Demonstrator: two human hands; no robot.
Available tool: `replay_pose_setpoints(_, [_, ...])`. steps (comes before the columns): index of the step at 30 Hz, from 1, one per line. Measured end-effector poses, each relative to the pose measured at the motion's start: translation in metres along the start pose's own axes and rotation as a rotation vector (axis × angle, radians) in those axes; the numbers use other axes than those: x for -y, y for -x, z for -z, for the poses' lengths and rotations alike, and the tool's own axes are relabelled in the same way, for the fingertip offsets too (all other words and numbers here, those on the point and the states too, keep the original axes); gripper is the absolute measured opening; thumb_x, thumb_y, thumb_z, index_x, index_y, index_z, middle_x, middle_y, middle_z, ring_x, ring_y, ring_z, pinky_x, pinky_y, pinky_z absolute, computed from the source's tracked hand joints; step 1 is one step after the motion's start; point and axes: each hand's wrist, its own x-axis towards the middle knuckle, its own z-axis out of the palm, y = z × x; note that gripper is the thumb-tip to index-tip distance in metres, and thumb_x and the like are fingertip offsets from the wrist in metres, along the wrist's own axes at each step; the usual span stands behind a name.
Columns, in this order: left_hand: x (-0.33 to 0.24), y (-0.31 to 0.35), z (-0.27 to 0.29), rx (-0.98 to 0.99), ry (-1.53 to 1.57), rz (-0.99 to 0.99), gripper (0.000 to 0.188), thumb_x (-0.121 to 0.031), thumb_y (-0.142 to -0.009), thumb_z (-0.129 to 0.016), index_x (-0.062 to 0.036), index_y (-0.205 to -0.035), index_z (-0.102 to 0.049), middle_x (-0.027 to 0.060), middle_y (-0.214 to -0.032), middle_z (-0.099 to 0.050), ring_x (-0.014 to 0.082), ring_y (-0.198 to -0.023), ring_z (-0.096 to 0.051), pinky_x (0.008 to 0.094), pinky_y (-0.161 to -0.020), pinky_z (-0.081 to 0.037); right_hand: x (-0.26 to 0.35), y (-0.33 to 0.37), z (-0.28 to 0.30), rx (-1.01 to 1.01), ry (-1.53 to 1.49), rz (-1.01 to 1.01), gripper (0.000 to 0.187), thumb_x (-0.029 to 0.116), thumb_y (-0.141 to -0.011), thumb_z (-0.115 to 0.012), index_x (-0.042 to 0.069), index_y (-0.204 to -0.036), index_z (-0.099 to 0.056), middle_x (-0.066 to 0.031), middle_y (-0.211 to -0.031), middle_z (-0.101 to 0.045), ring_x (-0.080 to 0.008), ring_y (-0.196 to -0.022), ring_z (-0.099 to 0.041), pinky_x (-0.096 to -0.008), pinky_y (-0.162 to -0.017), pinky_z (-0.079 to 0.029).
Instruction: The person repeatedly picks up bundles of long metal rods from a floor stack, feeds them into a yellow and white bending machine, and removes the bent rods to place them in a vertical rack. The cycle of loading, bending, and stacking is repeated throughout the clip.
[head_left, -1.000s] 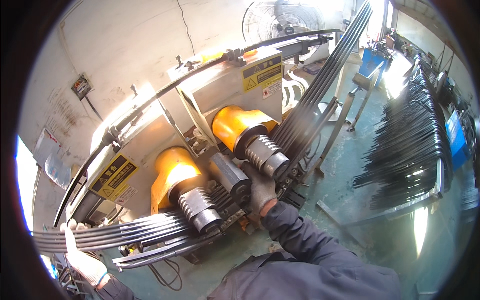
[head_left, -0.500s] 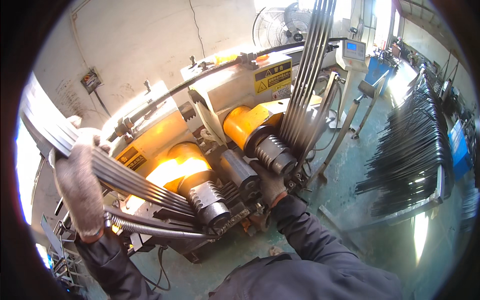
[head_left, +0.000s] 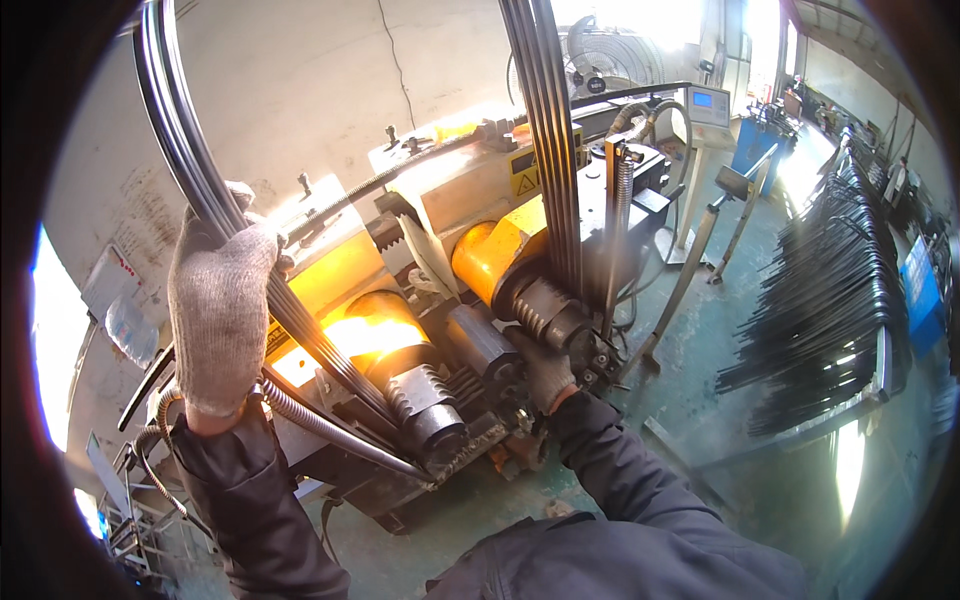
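My gloved left hand (head_left: pixel 222 310) grips the rod bundle (head_left: pixel 200 180) left of the bending machine (head_left: pixel 470 300); right hand (head_left: pixel 545 375) at its rollers, fingers' state unclear.

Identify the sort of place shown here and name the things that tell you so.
Most likely a metalworking workshop: a yellow-guarded rod-bending machine, a rack of bent dark rods, and gloved hands feeding a bundle of rods.
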Motion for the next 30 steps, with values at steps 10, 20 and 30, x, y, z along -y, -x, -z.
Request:
replay_pose_setpoints(10, [0.002, -0.006, 0.003, -0.011, 0.013, 0.048, 0.033, -0.006, -0.106, -0.075, -0.0027, -0.137, -0.064, 0.0058, -0.106, -0.069, 0.0179, -0.093, -0.075, 0.0328, -0.089, -0.065, -0.012, -0.005, -0.003, -0.001, -0.095, -0.121, 0.026, 0.019, -0.107, -0.074, 0.003, -0.125, -0.08, -0.0057, -0.122, -0.078, -0.0182, -0.111, -0.074, -0.0366, -0.094, -0.058])
replay_pose_setpoints(20, [0.005, -0.007, 0.007, -0.013, -0.042, 0.054, 0.034, -0.007, -0.107, -0.072, -0.0027, -0.139, -0.064, 0.006, -0.105, -0.07, 0.0184, -0.094, -0.075, 0.0329, -0.089, -0.064, -0.001, -0.008, -0.013, -0.058, -0.207, -0.184, 0.028, 0.022, -0.103, -0.08, 0.003, -0.123, -0.082, -0.0045, -0.118, -0.08, -0.0167, -0.106, -0.075, -0.036, -0.091, -0.058])
replay_pose_setpoints(30, [0.004, -0.012, 0.006, -0.01, -0.032, 0.05, 0.032, -0.006, -0.105, -0.075, -0.0015, -0.135, -0.065, 0.0058, -0.102, -0.07, 0.0183, -0.092, -0.074, 0.0352, -0.089, -0.061, -0.004, -0.011, -0.017, -0.011, 0.004, -0.096, 0.03, 0.006, -0.11, -0.062, 0.009, -0.135, -0.079, -0.0075, -0.12, -0.077, -0.0162, -0.102, -0.075, -0.0341, -0.084, -0.06])
